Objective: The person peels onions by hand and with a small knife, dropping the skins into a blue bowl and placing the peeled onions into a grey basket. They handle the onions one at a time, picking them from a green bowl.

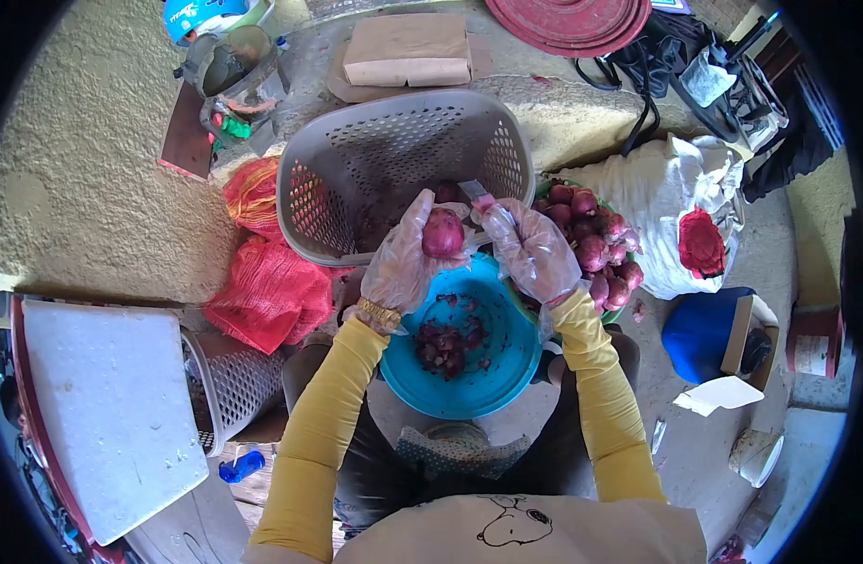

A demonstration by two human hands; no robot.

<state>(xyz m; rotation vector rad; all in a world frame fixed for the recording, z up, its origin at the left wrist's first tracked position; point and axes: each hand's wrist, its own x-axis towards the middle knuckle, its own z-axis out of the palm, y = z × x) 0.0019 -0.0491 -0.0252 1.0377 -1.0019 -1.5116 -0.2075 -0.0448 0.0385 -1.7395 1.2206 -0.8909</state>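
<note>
My left hand (400, 258), in a clear plastic glove, is closed around a red onion (443, 233). My right hand (535, 249), gloved the same way, grips a small knife (472, 190) whose short blade points up and left, just right of the onion. Both hands are over the far rim of a blue basin (399, 381), which holds onion skins and scraps (450, 348). Beyond them stands a grey perforated basket (309, 240) with dark red pieces at its bottom. A heap of red onions (591, 254) lies beside my right hand, in a green-rimmed container mostly hidden under it.
Red mesh bags (272, 291) lie left of the basket. A white sack (652, 202) sits behind the onions. A white foam lid (112, 404) and another perforated basket (234, 385) are at left. A blue container (704, 334) stands at right, a cardboard box (408, 52) at the back.
</note>
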